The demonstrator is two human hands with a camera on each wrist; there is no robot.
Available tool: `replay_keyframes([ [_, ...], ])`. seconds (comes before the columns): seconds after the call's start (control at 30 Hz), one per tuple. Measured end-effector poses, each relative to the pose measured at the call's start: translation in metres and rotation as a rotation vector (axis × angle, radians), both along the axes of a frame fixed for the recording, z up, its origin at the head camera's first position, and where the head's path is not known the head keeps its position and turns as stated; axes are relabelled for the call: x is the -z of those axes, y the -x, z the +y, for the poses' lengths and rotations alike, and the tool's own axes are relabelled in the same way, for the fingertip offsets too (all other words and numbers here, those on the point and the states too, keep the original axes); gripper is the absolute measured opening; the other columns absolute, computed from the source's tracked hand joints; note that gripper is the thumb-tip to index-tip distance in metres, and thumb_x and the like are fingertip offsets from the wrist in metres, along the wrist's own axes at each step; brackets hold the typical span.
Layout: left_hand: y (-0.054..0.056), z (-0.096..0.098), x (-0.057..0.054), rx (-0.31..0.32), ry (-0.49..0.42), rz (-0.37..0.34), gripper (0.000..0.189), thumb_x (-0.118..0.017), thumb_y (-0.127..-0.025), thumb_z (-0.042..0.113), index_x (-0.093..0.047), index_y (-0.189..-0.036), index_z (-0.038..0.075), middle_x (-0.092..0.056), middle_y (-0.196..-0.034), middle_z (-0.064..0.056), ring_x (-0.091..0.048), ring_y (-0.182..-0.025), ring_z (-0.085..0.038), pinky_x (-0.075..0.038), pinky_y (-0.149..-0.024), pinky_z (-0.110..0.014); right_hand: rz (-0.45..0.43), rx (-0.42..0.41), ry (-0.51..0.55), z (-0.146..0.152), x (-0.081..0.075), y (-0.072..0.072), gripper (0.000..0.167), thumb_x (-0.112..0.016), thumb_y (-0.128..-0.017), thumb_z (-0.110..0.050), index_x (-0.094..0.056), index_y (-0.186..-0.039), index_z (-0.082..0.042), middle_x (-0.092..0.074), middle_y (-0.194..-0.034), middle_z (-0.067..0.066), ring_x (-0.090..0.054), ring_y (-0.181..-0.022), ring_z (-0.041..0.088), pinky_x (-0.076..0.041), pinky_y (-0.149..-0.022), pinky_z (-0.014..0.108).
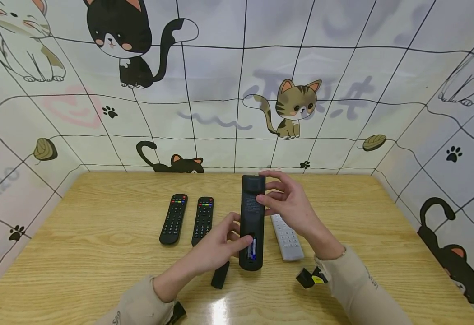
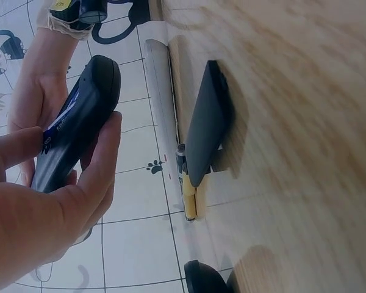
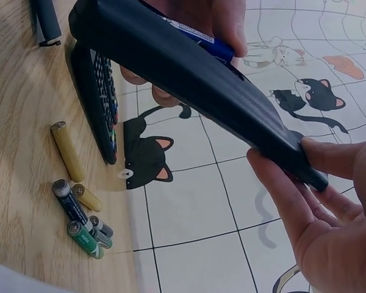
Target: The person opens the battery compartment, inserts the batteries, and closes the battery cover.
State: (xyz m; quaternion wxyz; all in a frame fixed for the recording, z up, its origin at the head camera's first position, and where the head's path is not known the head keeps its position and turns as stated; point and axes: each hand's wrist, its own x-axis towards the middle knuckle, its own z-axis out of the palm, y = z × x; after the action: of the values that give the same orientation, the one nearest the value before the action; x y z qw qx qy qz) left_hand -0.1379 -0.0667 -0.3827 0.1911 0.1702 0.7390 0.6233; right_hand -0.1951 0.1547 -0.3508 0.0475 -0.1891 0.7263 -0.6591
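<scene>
Black remote (image 1: 252,221), above mid-bench, points lengthwise at the bench (image 1: 99,271)'s far edge, fingers (image 1: 279,175) of left hand (image 1: 214,247) and right hand (image 1: 295,205) gripping it; only right wrist view shows a green battery (image 3: 83,239).

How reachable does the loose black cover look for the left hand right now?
Likely yes: the black cover lies near the left hand with nothing on top, though that hand would first have to release the remote, which the right hand also holds.
</scene>
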Motion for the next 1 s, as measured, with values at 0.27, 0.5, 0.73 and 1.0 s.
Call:
replay_keyframes([
  [0.27,-0.0010,-0.0004,0.0005,0.002,0.032,0.021,0.045,-0.065,-0.104,0.024,-0.045,-0.139,0.003,-0.059,-0.112,-0.013,-0.065,-0.092,-0.022,-0.060,-0.076,-0.043,0.007,0.006,-0.019,-0.0023,0.0008,0.0008,0.058,-0.070,-0.096,0.002,-0.048,-0.149,-0.005,-0.064,-0.120,0.024,-0.072,-0.092,0.029,-0.062,-0.072,0.046],
  [0.5,-0.0002,-0.0003,0.0018,0.006,0.034,0.022,0.043,-0.065,-0.104,0.023,-0.045,-0.136,0.003,-0.058,-0.109,-0.013,-0.064,-0.090,-0.022,-0.060,-0.074,-0.044,0.007,0.002,-0.021,-0.0040,-0.0004,-0.0009,0.057,-0.071,-0.095,0.002,-0.050,-0.147,-0.008,-0.065,-0.119,0.024,-0.072,-0.091,0.029,-0.062,-0.072,0.046],
  [0.73,0.0019,-0.0005,0.0018,0.009,0.055,0.028,0.040,-0.066,-0.103,0.020,-0.047,-0.133,0.003,-0.059,-0.107,-0.012,-0.064,-0.089,-0.021,-0.060,-0.075,-0.046,0.018,0.004,-0.027,-0.0043,0.0005,-0.0013,0.056,-0.070,-0.096,0.002,-0.050,-0.147,-0.008,-0.065,-0.118,0.022,-0.072,-0.091,0.031,-0.062,-0.072,0.047],
  [1.0,0.0039,-0.0005,0.0028,0.016,0.064,0.034,0.038,-0.065,-0.103,0.017,-0.047,-0.134,0.004,-0.061,-0.106,-0.012,-0.065,-0.089,-0.022,-0.060,-0.075,-0.045,0.022,-0.004,-0.020,-0.0044,0.0006,-0.0020,0.054,-0.070,-0.096,0.001,-0.052,-0.146,-0.013,-0.065,-0.119,0.021,-0.072,-0.093,0.031,-0.062,-0.072,0.047],
])
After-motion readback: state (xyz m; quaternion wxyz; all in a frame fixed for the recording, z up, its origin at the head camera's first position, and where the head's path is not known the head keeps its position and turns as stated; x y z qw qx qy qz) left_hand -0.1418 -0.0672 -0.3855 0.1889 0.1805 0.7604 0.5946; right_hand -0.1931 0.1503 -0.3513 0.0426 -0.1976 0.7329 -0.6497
